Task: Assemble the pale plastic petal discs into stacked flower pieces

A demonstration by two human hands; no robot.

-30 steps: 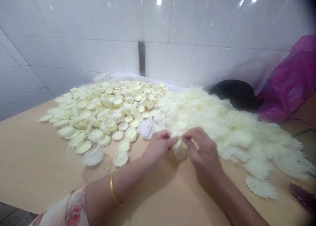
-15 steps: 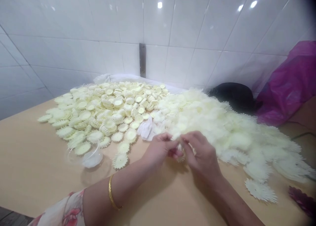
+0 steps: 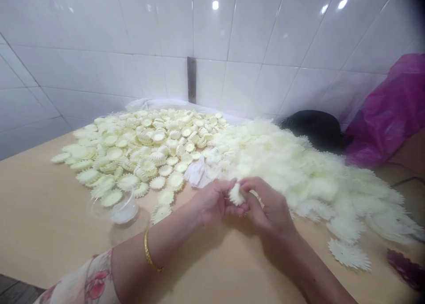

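Between my two hands is a small pale-yellow scalloped flower piece (image 3: pixel 236 195), tilted so that its toothed edge shows. My left hand (image 3: pixel 215 202) is closed on it from the left, fingers beneath it and thumb near its top. My right hand (image 3: pixel 270 204) grips its right side, with thumb and fingertips pressed together. Behind my left hand lies a pile of cupped pale-yellow flower pieces (image 3: pixel 159 137). Flatter, thin scalloped petal sheets (image 3: pixel 318 186) are heaped beyond my right hand. A crumpled white scrap (image 3: pixel 198 172) rests between the two heaps.
On the left of the wooden table (image 3: pixel 43 215) is a small clear container with white contents (image 3: pixel 124 212). A dark rounded object (image 3: pixel 312 129) and a magenta plastic bag (image 3: pixel 381 113) stand at the back right. A dark red scalloped piece (image 3: pixel 405 268) lies at the right edge. A tiled wall (image 3: pixel 139 25) rises behind.
My left thumb and fingers have opened apart a little around the flower piece, which now shows more plainly. Both hands stay in nearly the same place.
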